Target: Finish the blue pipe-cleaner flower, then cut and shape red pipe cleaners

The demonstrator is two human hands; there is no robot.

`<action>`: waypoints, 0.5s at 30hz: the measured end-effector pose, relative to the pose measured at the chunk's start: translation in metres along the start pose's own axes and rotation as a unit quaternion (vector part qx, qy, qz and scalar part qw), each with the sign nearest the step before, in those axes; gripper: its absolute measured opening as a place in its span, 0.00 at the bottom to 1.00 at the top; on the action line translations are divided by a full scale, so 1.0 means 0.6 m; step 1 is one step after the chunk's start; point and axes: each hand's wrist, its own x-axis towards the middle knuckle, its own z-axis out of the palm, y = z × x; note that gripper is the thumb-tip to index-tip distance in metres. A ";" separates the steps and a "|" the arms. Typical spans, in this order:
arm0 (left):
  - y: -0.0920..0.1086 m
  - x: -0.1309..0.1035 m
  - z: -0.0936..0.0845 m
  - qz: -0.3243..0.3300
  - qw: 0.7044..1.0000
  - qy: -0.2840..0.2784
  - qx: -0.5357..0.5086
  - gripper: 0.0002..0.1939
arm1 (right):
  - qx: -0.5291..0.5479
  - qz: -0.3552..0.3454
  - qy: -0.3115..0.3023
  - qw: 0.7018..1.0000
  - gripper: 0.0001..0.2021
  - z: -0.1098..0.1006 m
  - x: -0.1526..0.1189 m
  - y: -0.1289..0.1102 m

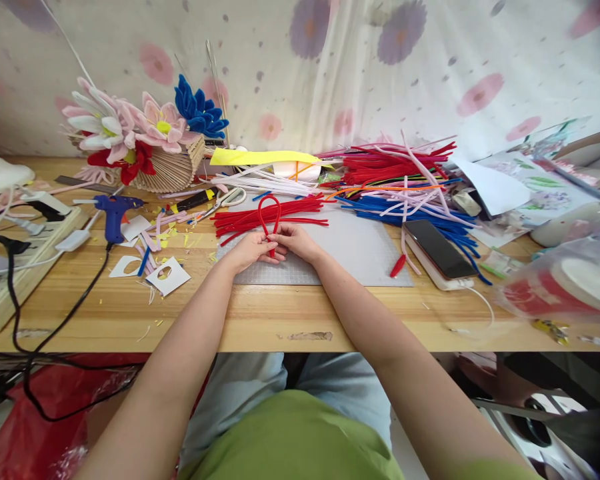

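At your far left, the power strip [55,263] lies on the table [190,320], with plugs and cables on it. Beside it is the blue glue gun [111,223], and behind this stand the flowers [160,123], which are pink, white, red and blue. In front of the flowers, two white cards [177,280] with round holes lie among yellow scraps. Further to the right, the scissors [236,197] are near the red bundle [235,219], which lies partly on the grey mat [365,250]. Your left hand [250,251] pinches the lower part of the red loop [260,211] with its fingers. The loop stands up above the fingertips, in front of the bundle, and its two sides come together between your hands. Your right hand [299,241] meets the left one there and grips the loop at the same place. To the right of it, a small red tip [398,266] is at the edge of the mat. Behind are the red heap [380,165] and the blue stems [420,217]; then come the dark phone [440,247] and, at the far right, the wrapped cup [545,290].
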 end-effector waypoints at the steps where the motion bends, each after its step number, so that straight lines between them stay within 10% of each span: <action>1: 0.000 0.000 0.000 0.004 1.000 0.002 0.004 0.09 | 0.004 -0.002 -0.011 1.000 0.21 0.001 -0.002 -0.003; 9: -0.004 0.003 0.011 0.005 0.998 0.027 0.055 0.23 | 0.043 0.044 -0.104 0.993 0.18 0.006 0.000 -0.020; 15: -0.003 0.002 0.014 0.002 0.999 0.024 0.034 0.28 | 0.011 0.074 0.002 0.997 0.08 0.010 0.009 -0.004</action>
